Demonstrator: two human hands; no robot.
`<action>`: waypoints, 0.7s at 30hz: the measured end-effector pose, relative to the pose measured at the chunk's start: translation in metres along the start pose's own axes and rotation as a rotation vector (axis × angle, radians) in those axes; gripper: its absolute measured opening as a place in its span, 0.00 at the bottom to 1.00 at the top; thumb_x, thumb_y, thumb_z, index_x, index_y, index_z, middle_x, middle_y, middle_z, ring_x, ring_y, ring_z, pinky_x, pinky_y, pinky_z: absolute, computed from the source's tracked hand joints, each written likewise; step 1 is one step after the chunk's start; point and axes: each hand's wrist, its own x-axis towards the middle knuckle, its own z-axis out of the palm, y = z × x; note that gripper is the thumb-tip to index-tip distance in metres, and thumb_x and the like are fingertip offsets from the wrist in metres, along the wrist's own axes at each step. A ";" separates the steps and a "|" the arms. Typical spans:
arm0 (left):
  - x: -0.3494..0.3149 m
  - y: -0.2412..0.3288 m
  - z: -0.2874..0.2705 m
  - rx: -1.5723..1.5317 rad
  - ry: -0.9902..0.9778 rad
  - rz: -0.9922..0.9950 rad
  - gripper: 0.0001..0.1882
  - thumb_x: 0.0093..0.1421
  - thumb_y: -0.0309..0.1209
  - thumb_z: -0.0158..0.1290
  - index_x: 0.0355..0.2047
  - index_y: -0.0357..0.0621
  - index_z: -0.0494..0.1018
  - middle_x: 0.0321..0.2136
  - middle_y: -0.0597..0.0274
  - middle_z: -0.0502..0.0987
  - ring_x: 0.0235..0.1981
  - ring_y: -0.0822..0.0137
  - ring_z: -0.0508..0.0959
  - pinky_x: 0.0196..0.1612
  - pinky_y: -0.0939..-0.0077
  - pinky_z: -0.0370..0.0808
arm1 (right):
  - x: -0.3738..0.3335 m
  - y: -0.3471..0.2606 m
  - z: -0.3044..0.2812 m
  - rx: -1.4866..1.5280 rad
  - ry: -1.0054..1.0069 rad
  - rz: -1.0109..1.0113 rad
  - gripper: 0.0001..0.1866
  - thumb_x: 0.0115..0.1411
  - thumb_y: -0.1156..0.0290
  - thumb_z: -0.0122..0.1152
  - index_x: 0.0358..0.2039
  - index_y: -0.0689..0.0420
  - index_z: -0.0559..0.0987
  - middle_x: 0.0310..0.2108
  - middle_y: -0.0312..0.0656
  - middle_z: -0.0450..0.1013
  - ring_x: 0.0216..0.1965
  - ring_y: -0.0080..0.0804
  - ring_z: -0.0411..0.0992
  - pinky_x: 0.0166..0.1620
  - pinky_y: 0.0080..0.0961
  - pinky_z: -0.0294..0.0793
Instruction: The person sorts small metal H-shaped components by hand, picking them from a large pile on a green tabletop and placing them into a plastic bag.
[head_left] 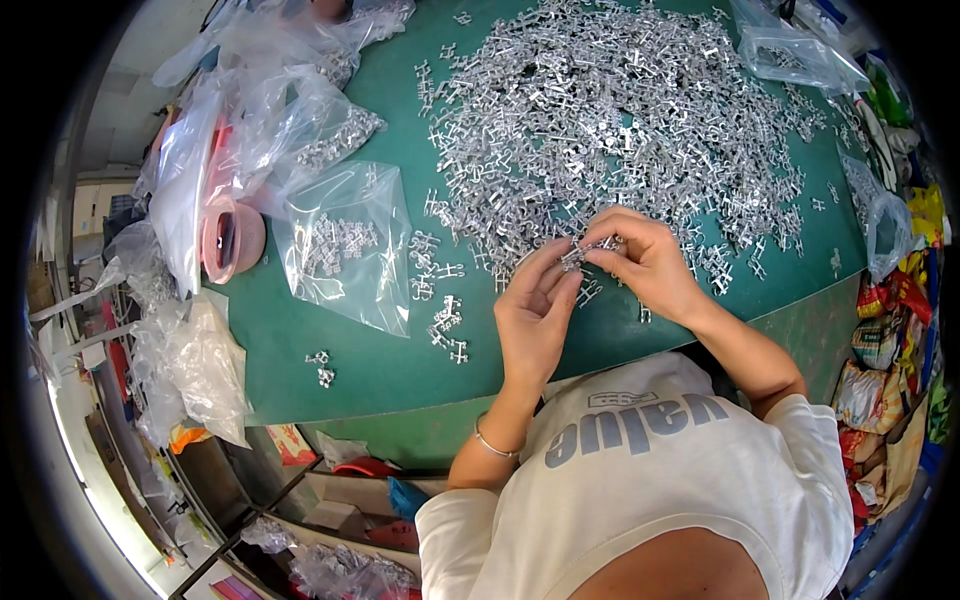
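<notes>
My left hand (534,312) and my right hand (652,262) meet at the near edge of a big heap of small silver metal pieces (610,120), many of them H-shaped. Between the fingertips of both hands are a few of these silver metal pieces (574,260); the fingers partly hide them. Each hand is closed in a pinch. Left of my left hand, a loose cluster of metal pieces (446,316) lies on the green table (400,385). A clear plastic bag (385,200) with some pieces inside lies flat farther left, and a small group of pieces (322,366) sits near the front edge.
A pink container (250,243) stands left of the clear bag. More plastic bags (270,100) with metal pieces are piled at the back left. Another clear bag (800,62) lies at the back right, and colourful packages (870,390) stand off the table's right side.
</notes>
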 end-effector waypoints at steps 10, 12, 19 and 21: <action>0.004 0.000 -0.002 -0.383 -0.001 -0.228 0.13 0.54 0.19 0.50 0.41 0.30 0.68 0.35 0.54 0.74 0.36 0.67 0.75 0.41 0.72 0.76 | -0.005 -0.007 -0.015 0.556 -0.063 0.337 0.04 0.55 0.80 0.52 0.31 0.62 0.74 0.18 0.32 0.66 0.18 0.15 0.62 0.20 0.10 0.58; 0.005 0.002 -0.002 -0.433 -0.037 -0.300 0.13 0.54 0.19 0.50 0.41 0.31 0.69 0.35 0.54 0.74 0.36 0.68 0.75 0.40 0.72 0.76 | -0.004 -0.010 -0.015 0.328 -0.078 0.329 0.05 0.55 0.77 0.53 0.33 0.60 0.75 0.16 0.31 0.66 0.18 0.14 0.63 0.21 0.11 0.59; 0.001 -0.004 0.000 -0.234 0.049 -0.180 0.10 0.53 0.18 0.51 0.37 0.29 0.70 0.32 0.55 0.74 0.33 0.69 0.75 0.38 0.75 0.76 | -0.004 -0.012 -0.012 -0.326 0.009 -0.457 0.04 0.53 0.80 0.54 0.29 0.63 0.76 0.24 0.36 0.69 0.25 0.18 0.66 0.24 0.15 0.63; 0.000 -0.003 0.000 -0.311 0.033 -0.212 0.09 0.53 0.17 0.51 0.36 0.29 0.70 0.31 0.55 0.75 0.32 0.69 0.75 0.38 0.77 0.75 | 0.000 -0.015 -0.020 -0.233 -0.122 -0.352 0.04 0.52 0.81 0.54 0.28 0.64 0.77 0.27 0.37 0.70 0.27 0.18 0.66 0.26 0.15 0.64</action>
